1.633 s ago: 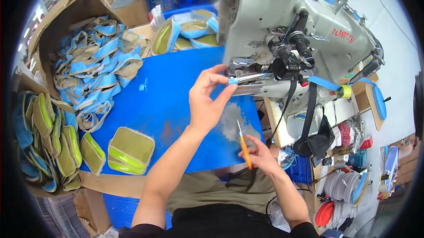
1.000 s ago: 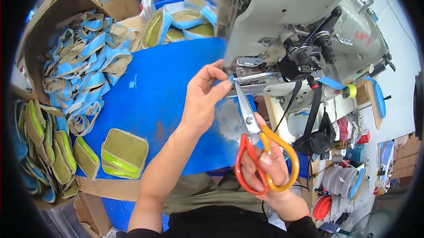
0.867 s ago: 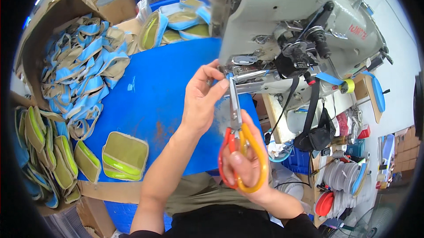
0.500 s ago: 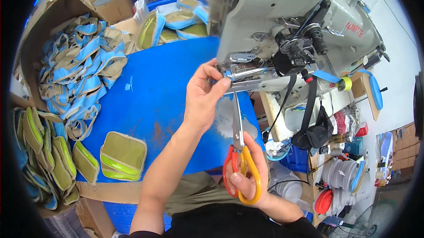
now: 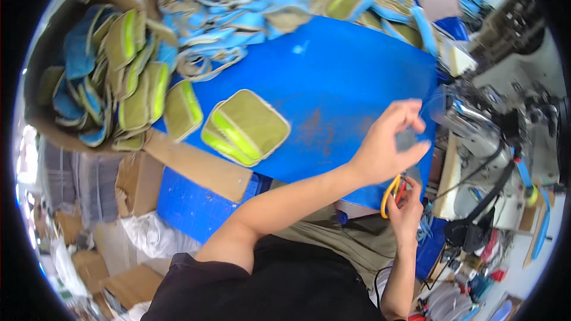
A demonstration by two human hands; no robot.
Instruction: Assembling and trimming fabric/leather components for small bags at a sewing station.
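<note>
My left hand (image 5: pixel 383 151) reaches over the right edge of the blue table (image 5: pixel 333 77), just left of the grey sewing machine (image 5: pixel 476 127). Its thumb and fingers curl around a small grey piece (image 5: pixel 407 139), which is blurred. My right hand (image 5: pixel 407 205) is lower, just under the left hand near the table's front edge. It grips scissors with orange and yellow handles (image 5: pixel 391 193), whose blades are hidden behind the left hand.
Two stacked olive pads with neon-yellow stripes (image 5: pixel 245 127) lie mid-table. A cardboard box (image 5: pixel 53 124) at the left holds several similar olive and blue pieces. More blue and olive pieces (image 5: pixel 238 5) are heaped along the far edge. Boxes and bags sit on the floor at the lower left.
The view has swung left and down, so the machine now sits at the right edge. My left hand has come away from the needle area. My right hand has lowered the scissors below it.
</note>
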